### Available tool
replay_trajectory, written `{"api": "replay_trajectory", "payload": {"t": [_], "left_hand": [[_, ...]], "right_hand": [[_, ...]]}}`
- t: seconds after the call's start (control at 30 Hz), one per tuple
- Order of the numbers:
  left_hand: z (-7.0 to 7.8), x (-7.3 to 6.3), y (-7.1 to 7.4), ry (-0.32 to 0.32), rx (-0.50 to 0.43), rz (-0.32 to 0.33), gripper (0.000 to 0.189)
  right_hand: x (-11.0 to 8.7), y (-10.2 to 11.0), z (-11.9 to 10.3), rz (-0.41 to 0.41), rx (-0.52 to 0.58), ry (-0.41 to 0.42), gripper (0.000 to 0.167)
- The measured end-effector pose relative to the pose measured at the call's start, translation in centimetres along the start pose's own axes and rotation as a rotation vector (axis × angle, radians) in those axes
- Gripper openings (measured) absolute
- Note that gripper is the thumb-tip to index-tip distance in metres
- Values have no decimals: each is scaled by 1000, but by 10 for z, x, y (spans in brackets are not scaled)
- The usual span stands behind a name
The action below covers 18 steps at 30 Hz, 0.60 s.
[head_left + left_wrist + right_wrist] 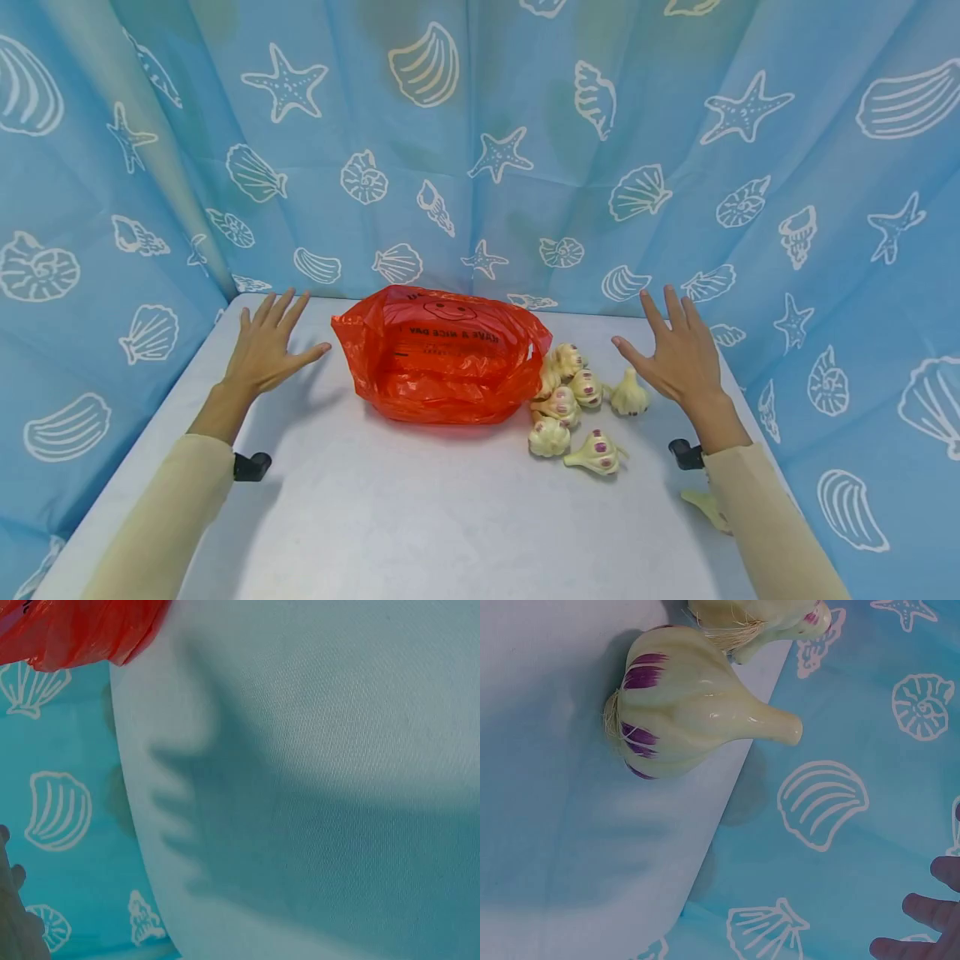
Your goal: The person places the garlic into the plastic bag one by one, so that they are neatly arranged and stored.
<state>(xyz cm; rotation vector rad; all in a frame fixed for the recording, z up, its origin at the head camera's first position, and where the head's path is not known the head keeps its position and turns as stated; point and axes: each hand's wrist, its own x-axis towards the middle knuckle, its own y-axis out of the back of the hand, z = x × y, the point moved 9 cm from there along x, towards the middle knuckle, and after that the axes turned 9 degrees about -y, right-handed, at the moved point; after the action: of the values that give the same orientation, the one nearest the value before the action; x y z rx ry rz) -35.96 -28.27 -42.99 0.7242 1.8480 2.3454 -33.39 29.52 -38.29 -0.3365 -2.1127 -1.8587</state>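
Note:
A crumpled red plastic bag [450, 400] with a printed smiling face lies on its side at the back middle of the white table. My left hand [262, 354] is raised to its left, fingers spread, touching nothing. On the other side my right hand [681, 357] is also held up with spread fingers and nothing in it. Several garlic bulbs [558, 407] cluster against the bag's right end. One garlic bulb [628, 393] stands close by my right hand; in the right wrist view that garlic bulb [682, 705] shows purple streaks and roots.
Another garlic bulb [596, 454] lies in front of the cluster. A further pale garlic bulb [705, 508] is partly hidden by the right sleeve [765, 517]. Blue curtains [480, 208] printed with shells and starfish surround the white table [420, 508] at the back and sides.

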Motion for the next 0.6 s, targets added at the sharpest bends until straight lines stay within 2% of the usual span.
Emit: {"api": "replay_trajectory", "payload": {"t": [0.1,0.17,0.27,0.33,0.4,0.43,0.5,0.6], "left_hand": [[1,-1,2,17,-57,7,87],[2,0,10,38,-124,59,69],[12,5,35,36,-259,250,35],[24,11,55,-10,-340,391,19],[40,20,72,-83,-410,476,13],[49,25,77,-119,-447,488,11],[67,36,83,-184,-519,462,11],[91,51,79,-251,-610,373,10]], "right_hand": [[0,-1,-1,-2,2,-2,88],[1,-2,-1,3,8,-7,86],[1,0,-1,27,24,-15,82],[2,2,-2,51,38,-17,78],[2,4,-3,73,49,-15,76],[2,4,-4,80,54,-12,75],[2,4,-6,84,66,-12,74],[1,1,-9,67,74,-17,73]]}}
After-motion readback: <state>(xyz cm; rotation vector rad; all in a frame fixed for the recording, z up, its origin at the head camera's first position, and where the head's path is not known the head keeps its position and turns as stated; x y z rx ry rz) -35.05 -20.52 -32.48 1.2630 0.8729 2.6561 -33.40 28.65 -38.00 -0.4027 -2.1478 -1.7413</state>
